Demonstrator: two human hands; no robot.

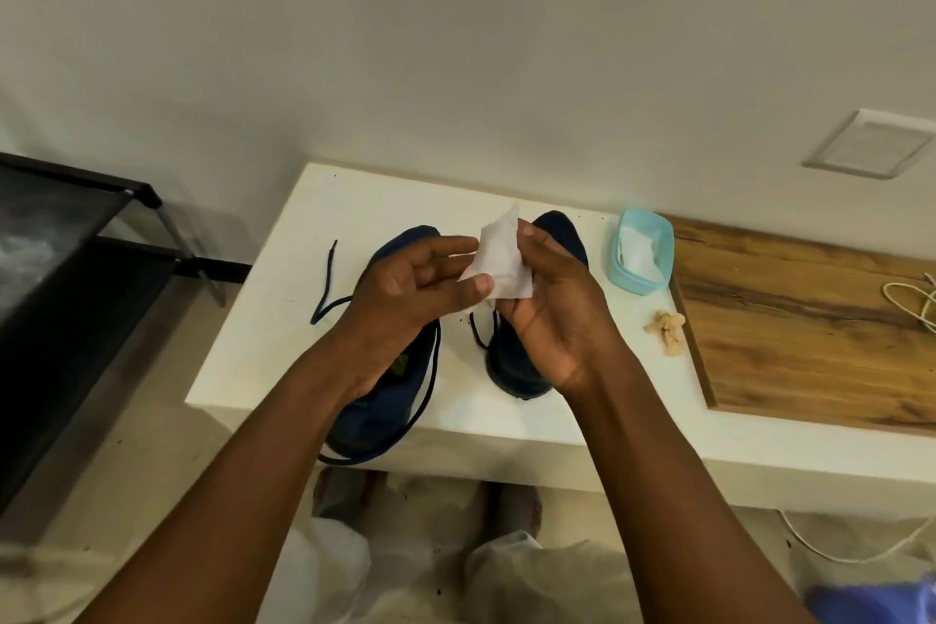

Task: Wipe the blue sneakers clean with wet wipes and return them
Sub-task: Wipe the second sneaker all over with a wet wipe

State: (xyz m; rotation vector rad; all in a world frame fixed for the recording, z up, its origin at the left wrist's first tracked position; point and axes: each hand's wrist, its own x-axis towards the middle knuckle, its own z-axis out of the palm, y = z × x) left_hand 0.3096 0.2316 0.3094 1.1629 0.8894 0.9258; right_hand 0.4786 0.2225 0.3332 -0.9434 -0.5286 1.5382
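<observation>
Two hands meet above the desk (283, 319), sharing one white wipe (499, 256). The left hand (405, 299) pinches its lower edge between thumb and fingertips, its other fingers loosely spread; the right hand (544, 314) cups the sheet from 3 o'clock with its thumb pressed on top. That grip looks meant for unfolding or refolding the sheet before it goes onto a shoe.

Under the hands the two blue sneakers stand side by side, toes pointing away: the left sneaker (385, 410) overhangs the near edge of the desk, its loose lace (324, 289) trailing toward 9 o'clock, and the right sneaker (521, 365) sits just beside it, probably parked within easy reach.

At 3 o'clock of the shoes lies a crumpled tan wad (667, 325), possibly a used wipe. Farther off, at 2 o'clock, an open light-blue tub (642, 251) holds more white wipes.
</observation>
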